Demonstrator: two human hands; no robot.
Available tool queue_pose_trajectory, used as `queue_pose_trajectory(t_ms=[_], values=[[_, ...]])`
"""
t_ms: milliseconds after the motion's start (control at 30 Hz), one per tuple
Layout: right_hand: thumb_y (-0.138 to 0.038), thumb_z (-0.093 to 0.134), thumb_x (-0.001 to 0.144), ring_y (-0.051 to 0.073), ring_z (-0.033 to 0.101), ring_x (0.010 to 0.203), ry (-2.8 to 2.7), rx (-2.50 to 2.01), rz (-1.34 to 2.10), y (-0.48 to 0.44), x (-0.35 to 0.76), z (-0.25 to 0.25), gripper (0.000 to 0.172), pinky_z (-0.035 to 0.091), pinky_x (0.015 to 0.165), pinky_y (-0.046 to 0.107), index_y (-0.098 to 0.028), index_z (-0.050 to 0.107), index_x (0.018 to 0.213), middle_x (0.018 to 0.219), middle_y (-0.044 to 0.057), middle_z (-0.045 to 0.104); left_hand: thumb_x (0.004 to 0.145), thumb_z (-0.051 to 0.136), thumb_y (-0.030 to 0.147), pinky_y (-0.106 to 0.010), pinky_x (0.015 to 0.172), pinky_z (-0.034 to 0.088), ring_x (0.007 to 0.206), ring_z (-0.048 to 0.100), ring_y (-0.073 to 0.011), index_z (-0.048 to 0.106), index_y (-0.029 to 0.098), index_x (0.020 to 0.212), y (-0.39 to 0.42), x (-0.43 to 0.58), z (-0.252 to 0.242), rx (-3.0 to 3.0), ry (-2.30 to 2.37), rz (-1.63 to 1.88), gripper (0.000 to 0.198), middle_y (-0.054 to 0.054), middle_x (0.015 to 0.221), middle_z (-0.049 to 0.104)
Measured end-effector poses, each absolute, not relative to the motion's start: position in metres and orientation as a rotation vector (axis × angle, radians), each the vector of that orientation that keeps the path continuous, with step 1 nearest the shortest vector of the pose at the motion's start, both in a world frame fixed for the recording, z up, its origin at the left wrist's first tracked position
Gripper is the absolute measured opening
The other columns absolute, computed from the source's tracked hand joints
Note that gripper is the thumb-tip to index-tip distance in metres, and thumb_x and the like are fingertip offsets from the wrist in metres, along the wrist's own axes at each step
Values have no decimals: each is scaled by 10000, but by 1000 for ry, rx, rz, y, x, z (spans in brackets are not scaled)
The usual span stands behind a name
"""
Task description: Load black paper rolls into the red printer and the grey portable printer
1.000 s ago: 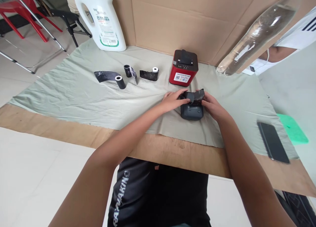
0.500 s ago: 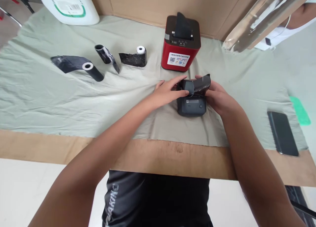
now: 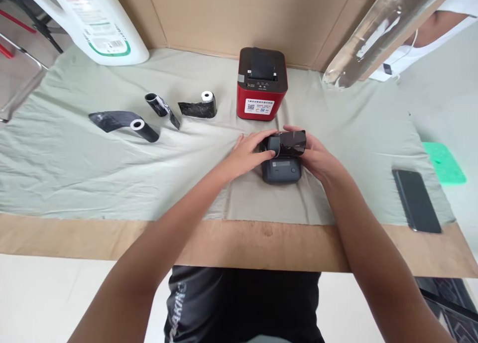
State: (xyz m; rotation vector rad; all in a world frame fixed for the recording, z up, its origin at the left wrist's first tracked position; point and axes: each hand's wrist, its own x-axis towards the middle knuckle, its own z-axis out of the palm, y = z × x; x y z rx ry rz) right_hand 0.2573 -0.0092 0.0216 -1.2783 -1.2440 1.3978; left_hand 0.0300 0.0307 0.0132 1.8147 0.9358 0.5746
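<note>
A small dark grey printer (image 3: 282,173) sits on the cloth in front of me, a label and a round button on its front. Over its top lies a glossy black strip (image 3: 294,143). My left hand (image 3: 248,156) grips the printer's left side, thumb on a grey rounded part and fingers behind. At the right, my right hand (image 3: 317,156) is closed around the end of the strip, with its fingertips partly hidden behind it. Just beyond the hands stands a red box-shaped printer (image 3: 260,104), black paper coming from its top slot.
Three black rolls, one with a long loose tail (image 3: 145,130), lie to the left. A white bottle (image 3: 112,34) stands behind them against cardboard (image 3: 231,19). To the right are a phone (image 3: 416,201), a green flat piece (image 3: 444,164) and another person's arm (image 3: 427,32).
The black strip, tilted upward before, now lies lower and flatter across the small printer, and my right hand has shifted with it. My left hand keeps its place. The camera view has shifted.
</note>
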Motion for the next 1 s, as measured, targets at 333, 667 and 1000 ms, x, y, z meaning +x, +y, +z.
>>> queue_pose_trajectory(t_ms=[333,667,1000], values=[[-428,936,664,337,626,1287,-1273,-1279,1466,-5,259,30,591,400,1211,574,-268,708,1185,1239,62,747,866,679,355,-532,1340,141,1456,496,-285,499,342,1518,38,30,19,1636,924,498,677,-24,1512,596],[-413,939,604,316,662,1213,-1199,-1259,1410,-3,252,27,601,470,1150,545,-277,708,1143,1174,46,765,769,718,251,-455,1205,427,1354,561,-288,572,233,1476,38,37,23,1485,949,572,722,-86,1452,631],[-474,887,718,312,645,1266,-1309,-1201,1369,-9,258,15,527,474,1155,531,-294,721,1184,1278,39,752,859,685,398,-499,1325,214,1471,485,-284,493,334,1542,34,33,11,1618,936,585,712,-24,1546,576]])
